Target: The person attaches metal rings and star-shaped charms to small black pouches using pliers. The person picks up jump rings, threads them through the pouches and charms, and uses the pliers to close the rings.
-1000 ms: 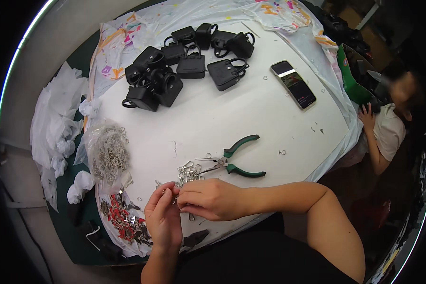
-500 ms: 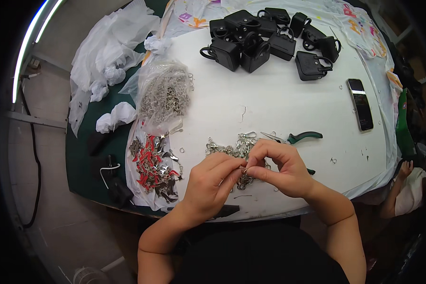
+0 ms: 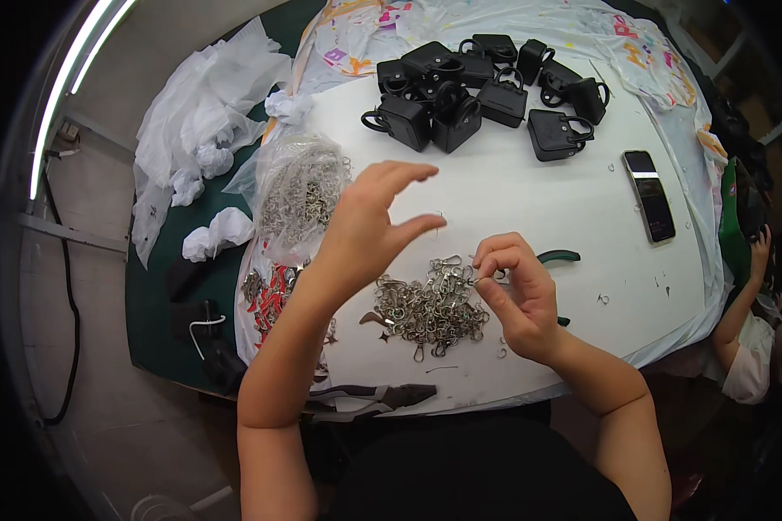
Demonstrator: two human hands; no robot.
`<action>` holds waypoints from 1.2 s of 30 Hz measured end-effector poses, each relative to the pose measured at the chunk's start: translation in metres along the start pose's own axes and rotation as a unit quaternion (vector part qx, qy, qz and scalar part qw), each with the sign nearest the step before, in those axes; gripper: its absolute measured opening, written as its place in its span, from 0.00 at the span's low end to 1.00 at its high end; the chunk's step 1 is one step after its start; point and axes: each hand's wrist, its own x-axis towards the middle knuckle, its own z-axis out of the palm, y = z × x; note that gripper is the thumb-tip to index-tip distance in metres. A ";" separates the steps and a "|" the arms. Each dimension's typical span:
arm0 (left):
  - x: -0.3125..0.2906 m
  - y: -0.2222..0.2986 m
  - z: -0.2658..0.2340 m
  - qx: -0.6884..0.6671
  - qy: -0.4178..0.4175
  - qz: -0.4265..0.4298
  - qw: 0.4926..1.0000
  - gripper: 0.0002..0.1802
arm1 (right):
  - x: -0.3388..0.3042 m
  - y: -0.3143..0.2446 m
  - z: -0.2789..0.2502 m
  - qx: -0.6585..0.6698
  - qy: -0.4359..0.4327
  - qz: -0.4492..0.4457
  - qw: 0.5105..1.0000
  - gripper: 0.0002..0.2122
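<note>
My left hand (image 3: 362,227) is raised over the white board with thumb and fingers spread wide, and nothing is between them. Thumb and fingers of my right hand (image 3: 527,302) are pinched together; a tiny metallic piece seems to stick out at the tips, too small to name. Beside those fingertips lies a heap of silver chains with clasps (image 3: 430,308). Behind my right hand, the green-handled pliers (image 3: 559,256) are partly hidden. Red and silver charms (image 3: 274,300) lie to the left, partly covered by my left forearm.
Black mini bags (image 3: 500,100) cluster at the back. A clear plastic bag of chains (image 3: 302,195) stands at the left. At the right is a phone (image 3: 650,198). Grey-and-black pliers (image 3: 378,398) lie at the near edge. Another person's arm (image 3: 752,286) shows at far right.
My left hand has parted from my right, moved up and away, and opened. My right hand has shifted slightly right and stays pinched. The chain heap is now more exposed.
</note>
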 end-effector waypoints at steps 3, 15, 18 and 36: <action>0.063 -0.055 0.007 0.235 0.149 0.045 0.959 0.38 | 0.005 0.006 0.001 0.032 0.037 -0.014 0.999 0.02; -0.033 0.006 -0.009 -0.528 0.042 -0.356 0.770 0.24 | 0.003 -0.005 -0.001 0.248 0.021 0.176 0.952 0.03; -0.074 0.018 0.001 -0.674 0.014 -0.358 0.645 0.24 | -0.002 -0.019 0.006 0.231 -0.017 0.156 0.960 0.02; -0.107 0.040 -0.006 -0.687 -0.083 -0.437 0.574 0.18 | 0.016 -0.039 -0.009 0.002 -0.224 -0.004 0.975 0.06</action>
